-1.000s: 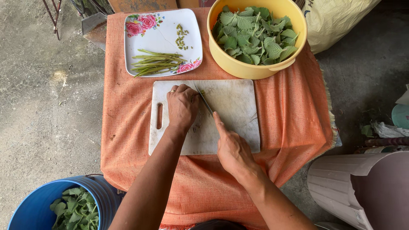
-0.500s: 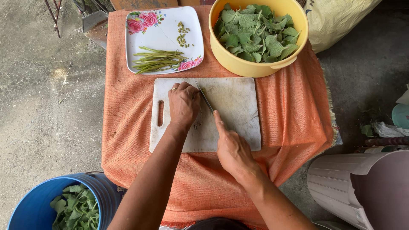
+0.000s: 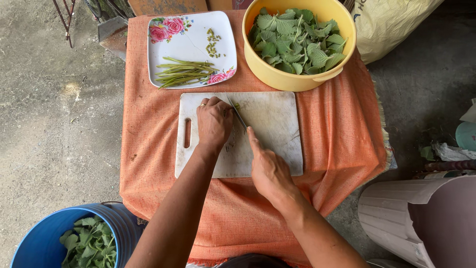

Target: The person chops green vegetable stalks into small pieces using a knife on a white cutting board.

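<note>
Hands barely shifted, right hand [image 3: 267, 168] gripping knife [image 3: 238, 114], left hand [image 3: 214, 121] curled on cutting board [image 3: 270, 124]

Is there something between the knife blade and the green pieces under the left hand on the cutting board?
Nothing visible. The knife in the right hand lies right against the left hand fingertips on the cutting board; a bit of green shows beside the blade.
</note>
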